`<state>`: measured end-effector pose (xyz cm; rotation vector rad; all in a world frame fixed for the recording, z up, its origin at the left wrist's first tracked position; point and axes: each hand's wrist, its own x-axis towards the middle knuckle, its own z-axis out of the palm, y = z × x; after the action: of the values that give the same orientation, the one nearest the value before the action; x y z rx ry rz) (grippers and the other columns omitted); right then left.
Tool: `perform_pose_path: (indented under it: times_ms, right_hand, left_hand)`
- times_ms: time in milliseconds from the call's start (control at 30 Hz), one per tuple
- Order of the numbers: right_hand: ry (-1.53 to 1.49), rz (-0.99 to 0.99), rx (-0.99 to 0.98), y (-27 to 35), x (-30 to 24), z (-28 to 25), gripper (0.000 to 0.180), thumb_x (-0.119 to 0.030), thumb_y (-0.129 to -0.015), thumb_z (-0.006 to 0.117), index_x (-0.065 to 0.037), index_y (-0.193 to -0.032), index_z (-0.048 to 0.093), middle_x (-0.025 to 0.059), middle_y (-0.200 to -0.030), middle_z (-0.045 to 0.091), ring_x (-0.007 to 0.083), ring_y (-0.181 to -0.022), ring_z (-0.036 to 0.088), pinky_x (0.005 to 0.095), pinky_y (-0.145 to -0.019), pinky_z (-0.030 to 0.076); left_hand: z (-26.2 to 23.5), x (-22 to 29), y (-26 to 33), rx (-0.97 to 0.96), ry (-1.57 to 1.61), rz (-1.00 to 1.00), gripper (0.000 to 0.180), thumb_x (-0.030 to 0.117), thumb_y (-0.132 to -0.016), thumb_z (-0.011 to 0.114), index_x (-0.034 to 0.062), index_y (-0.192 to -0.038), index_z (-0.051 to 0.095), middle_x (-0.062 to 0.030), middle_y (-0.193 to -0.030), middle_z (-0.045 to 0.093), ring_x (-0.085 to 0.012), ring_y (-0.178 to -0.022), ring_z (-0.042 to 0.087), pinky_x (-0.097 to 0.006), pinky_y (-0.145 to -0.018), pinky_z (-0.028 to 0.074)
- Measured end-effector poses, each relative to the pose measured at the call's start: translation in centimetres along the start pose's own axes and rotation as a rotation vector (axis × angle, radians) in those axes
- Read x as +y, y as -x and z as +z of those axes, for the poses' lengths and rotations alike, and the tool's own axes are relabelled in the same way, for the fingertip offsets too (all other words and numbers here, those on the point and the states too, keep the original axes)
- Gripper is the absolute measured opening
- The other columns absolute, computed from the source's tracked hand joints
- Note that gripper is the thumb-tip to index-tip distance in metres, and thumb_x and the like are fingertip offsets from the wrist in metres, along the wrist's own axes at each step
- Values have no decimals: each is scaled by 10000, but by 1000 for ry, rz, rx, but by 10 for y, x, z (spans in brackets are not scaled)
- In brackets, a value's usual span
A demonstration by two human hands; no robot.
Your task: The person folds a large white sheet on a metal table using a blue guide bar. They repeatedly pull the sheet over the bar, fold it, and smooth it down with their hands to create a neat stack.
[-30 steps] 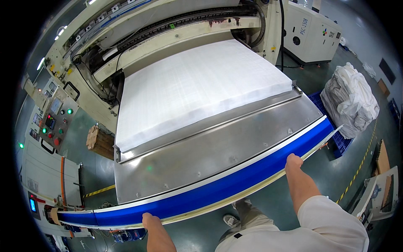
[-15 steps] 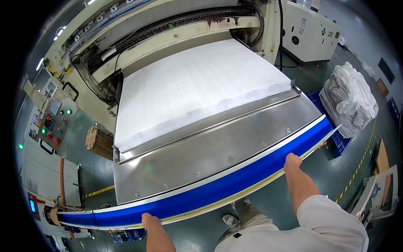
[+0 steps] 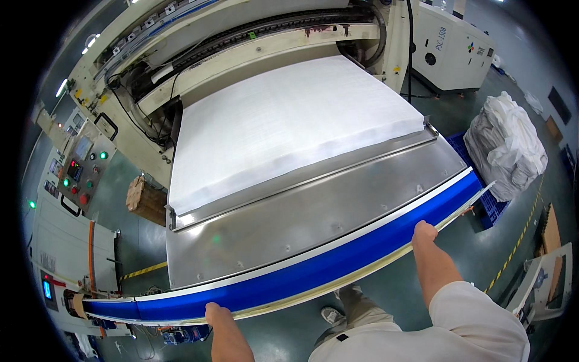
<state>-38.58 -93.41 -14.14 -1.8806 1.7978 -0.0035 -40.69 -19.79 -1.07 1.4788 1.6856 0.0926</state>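
Note:
A long blue conveyor belt (image 3: 338, 262) runs across in front of me, with a pale edge rail (image 3: 344, 282) along its near side. My left hand (image 3: 218, 314) is closed at this rail, left of the middle, its fingertips partly hidden. Farther right, my right hand (image 3: 424, 231) curls over the same rail, the fingers bent and the forearm reaching up from below. Beyond the belt lies a bare metal plate (image 3: 313, 211). Behind that, a thick, even stack of white sheets (image 3: 295, 127) rests under the machine's beam (image 3: 289, 45).
A control panel (image 3: 83, 172) with lit buttons stands at the left, near a brown carton (image 3: 145, 199). White bagged material (image 3: 506, 145) sits on a blue pallet (image 3: 496, 208) at the right. A white machine cabinet (image 3: 452, 54) stands at the far right.
The surroundings have shifted slightly to the right in the picture. Both hands stay at the rail, and the stack of sheets looks the same.

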Motion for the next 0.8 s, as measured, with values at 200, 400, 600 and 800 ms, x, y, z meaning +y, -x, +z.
perform_pose_path:
  times_ms: [200,400,600,800]
  right_hand:
    - [-73,8,-9,2,0,-22,494,-161,-798,515,154,-1129,329,309,-1125,517,388,-1028,568,400,-874,478]
    - [-199,57,-12,28,-15,-33,506,-164,-802,515,152,-1143,316,304,-1133,516,378,-1025,573,400,-872,482]
    - [-529,290,83,86,-42,-61,510,-161,-798,516,154,-1144,314,303,-1137,512,380,-1030,571,411,-869,482]
    - [-556,297,49,87,-43,-62,503,-160,-798,511,146,-1146,318,297,-1135,512,382,-1021,574,410,-859,486]
  left_hand:
    - [16,8,29,54,283,-201,386,186,-817,410,-74,-1037,593,-194,-1122,587,-309,-995,583,-376,-851,458]
    - [8,10,26,60,303,-170,407,208,-813,410,-80,-1042,585,-195,-1117,583,-314,-983,583,-373,-836,465]
    - [2,13,35,115,291,-200,413,223,-826,390,-72,-1031,593,-187,-1104,592,-303,-981,588,-374,-830,469]
    - [-1,12,32,84,237,-155,413,229,-830,385,-69,-1022,598,-185,-1097,595,-299,-979,590,-373,-827,470]
